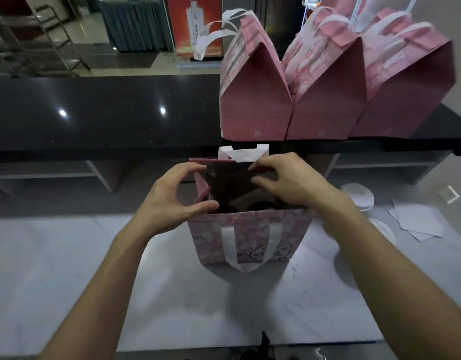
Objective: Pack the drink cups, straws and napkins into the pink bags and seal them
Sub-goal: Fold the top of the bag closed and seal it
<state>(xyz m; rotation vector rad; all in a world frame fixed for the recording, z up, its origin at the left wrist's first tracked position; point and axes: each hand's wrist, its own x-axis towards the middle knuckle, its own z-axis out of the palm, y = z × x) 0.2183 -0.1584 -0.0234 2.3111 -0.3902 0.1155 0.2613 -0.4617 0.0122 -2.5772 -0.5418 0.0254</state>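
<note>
An open pink bag (250, 237) with white handles stands on the pale marble table (68, 268) in front of me. Dark cup lids (260, 205) show inside it. My left hand (172, 201) grips the bag's left rim, thumb on the near edge and fingers over the left wall. At the bag's far right rim my right hand (283, 183) pinches the edge with curled fingers. Three sealed pink bags (255, 100) (325, 100) (403, 92) stand folded shut on the black counter behind.
The black counter (107, 113) runs across the back, higher than the table. White lids or cups (359, 196) and loose white paper sheets (416, 219) lie to the right of the open bag. A metal rack (50, 35) stands far left beyond the counter.
</note>
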